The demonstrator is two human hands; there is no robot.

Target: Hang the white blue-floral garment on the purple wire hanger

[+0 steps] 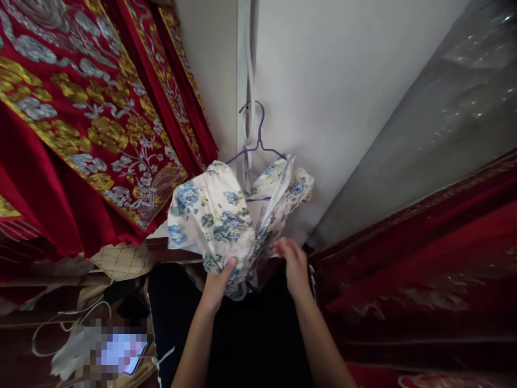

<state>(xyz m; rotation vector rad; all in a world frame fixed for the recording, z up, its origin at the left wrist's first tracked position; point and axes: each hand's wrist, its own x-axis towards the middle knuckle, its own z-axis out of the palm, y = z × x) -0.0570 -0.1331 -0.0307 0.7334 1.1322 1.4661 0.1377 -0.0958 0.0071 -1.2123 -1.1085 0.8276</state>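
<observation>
A white blouse with blue and green flowers (226, 213) hangs in front of me on a purple wire hanger (262, 143). The hanger's hook is at a white strap (250, 81) that runs down the wall. My left hand (220, 280) grips the gathered lower front of the blouse, its thumb on top and its other fingers hidden by cloth. Just right of the garment, my right hand (294, 264) is raised with its fingers loosely bent and apart, holding nothing that shows. Its fingertips are slightly blurred.
Red cloth with gold and silver embroidery (109, 129) hangs at the left. Below it lie a lit phone (125, 350), partly pixelated, and a white cable (44, 328). Plastic-covered red material (424, 258) lines the right. A pale wall (335, 81) stands behind the blouse.
</observation>
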